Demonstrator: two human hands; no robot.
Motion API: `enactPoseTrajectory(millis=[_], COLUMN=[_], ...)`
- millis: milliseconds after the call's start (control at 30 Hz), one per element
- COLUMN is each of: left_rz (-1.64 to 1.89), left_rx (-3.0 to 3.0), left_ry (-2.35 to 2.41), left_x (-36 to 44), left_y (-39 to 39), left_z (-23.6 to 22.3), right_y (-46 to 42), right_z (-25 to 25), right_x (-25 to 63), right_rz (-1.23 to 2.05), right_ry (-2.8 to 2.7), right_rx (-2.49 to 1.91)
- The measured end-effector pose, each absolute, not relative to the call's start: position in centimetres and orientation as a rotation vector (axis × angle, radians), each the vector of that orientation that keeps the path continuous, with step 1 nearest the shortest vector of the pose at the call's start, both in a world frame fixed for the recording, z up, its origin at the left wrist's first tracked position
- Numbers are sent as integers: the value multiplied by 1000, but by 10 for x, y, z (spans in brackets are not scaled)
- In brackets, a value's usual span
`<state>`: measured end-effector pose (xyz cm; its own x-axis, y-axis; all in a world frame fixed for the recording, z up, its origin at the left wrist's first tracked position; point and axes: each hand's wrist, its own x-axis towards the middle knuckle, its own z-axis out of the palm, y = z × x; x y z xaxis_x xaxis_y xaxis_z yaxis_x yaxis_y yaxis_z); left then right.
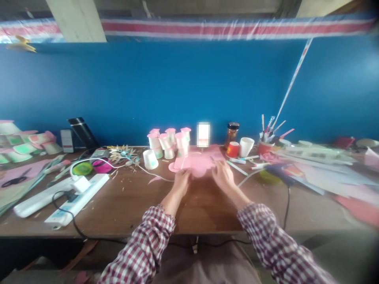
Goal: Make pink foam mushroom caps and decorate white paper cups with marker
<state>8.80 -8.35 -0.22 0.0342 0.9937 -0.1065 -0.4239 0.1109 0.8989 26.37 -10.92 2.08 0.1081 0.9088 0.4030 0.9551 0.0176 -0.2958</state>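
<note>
Several pink paper pieces (199, 161) lie at the middle of the table, some with rounded edges. At their near left edge, the curled fingers of my left hand (182, 180) pinch a piece of pink paper. My right hand (222, 173) is closed at the right side of the same paper. A thin dark tip shows just beyond its fingers, too small to name. White paper cups with pink tops (181, 144) stand stacked behind and left of my hands. One white paper cup (151, 159) leans apart from them.
A power strip (77, 203) with plugs and cables lies left. Behind the right hand stand a red cup (233, 150), a white cup (246, 147) and a dark-lidded jar (233, 134). Markers (237, 168) and a brush holder (265, 147) are farther right. Scissors (16, 178) lie far left.
</note>
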Motion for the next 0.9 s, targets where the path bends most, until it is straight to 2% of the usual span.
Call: enactPoseTrajectory(millis=[300,633,900], left_rz=[1281,1273,1280], left_rx=[843,828,831], left_ry=[975,984,932], left_x=[91,90,88], left_y=[-85,-85,-86], left_z=[-1,-5,-2], right_y=[-84,-82,-72], right_z=[36,37,32], right_x=[290,293,300], right_rz=[-3,94,277], right_ry=[-1967,-1978,-1720], right_rx=[-2227,-2292,-2237])
